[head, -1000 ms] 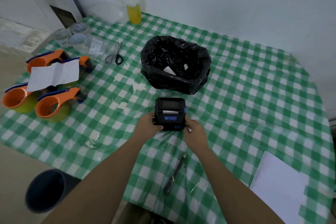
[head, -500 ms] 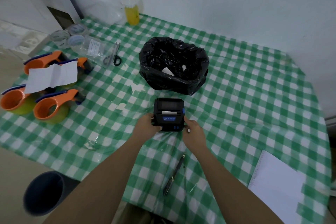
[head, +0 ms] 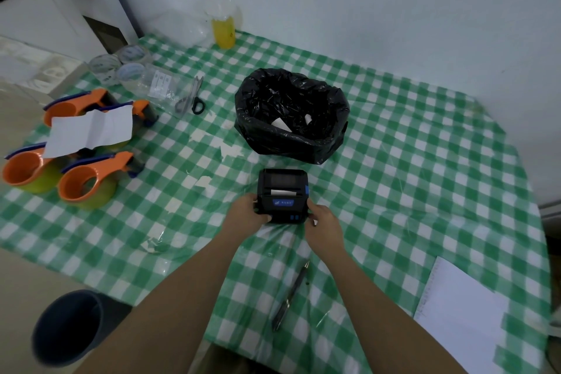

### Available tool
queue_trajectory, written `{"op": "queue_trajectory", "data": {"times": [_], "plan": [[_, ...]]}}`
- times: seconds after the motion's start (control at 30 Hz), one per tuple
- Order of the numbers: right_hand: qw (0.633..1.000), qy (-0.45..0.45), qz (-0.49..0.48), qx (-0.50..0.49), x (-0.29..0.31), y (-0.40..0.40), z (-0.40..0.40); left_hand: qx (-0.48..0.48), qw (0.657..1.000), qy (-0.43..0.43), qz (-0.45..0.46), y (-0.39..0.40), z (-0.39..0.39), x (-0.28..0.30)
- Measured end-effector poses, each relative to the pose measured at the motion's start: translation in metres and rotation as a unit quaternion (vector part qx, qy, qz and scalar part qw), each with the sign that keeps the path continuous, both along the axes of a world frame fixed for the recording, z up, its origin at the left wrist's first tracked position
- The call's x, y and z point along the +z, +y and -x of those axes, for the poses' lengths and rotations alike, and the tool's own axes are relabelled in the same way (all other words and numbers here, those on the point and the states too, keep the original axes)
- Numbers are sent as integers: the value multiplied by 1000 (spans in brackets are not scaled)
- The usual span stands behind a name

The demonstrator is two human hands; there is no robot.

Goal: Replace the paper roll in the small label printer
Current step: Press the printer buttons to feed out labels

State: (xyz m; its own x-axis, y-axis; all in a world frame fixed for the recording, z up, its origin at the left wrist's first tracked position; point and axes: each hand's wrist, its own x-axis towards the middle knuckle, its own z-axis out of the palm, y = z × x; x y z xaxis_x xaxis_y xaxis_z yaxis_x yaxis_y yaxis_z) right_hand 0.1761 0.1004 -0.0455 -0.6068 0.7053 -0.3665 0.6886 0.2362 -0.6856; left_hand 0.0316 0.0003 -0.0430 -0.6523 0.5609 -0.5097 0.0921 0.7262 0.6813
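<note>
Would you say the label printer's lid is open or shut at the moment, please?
Shut: the label printer has its cover lying flat, with paper showing at the slot.

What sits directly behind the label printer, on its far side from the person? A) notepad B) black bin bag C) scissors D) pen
B: the black bin bag sits just beyond the label printer, which the left hand and right hand hold from either side; the pen lies nearer the person.
</note>
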Motion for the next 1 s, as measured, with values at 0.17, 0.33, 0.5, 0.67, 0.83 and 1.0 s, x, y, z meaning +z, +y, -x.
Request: {"op": "queue_trajectory", "data": {"times": [0.17,0.33,0.5,0.67,0.83,1.0], "plan": [[1000,5,4,-5,-1,1,-1,-4,1000,-5,-2,-2,1,2],[1000,6,10,-10,-1,1,0,-4,1000,0,-3,-2,0,3],[1000,7,15,-10,-1,1,0,-3,1000,3,-2,-2,0,2],[1000,1,18,-6,-1,2,1,-6,1000,2,0,-1,-1,5],[1000,5,19,0,-2,1,0,-9,1000,5,3,0,-2,8],[999,32,32,-19,-2,2,-1,6,1000,-24,-6,2,-5,11]]}}
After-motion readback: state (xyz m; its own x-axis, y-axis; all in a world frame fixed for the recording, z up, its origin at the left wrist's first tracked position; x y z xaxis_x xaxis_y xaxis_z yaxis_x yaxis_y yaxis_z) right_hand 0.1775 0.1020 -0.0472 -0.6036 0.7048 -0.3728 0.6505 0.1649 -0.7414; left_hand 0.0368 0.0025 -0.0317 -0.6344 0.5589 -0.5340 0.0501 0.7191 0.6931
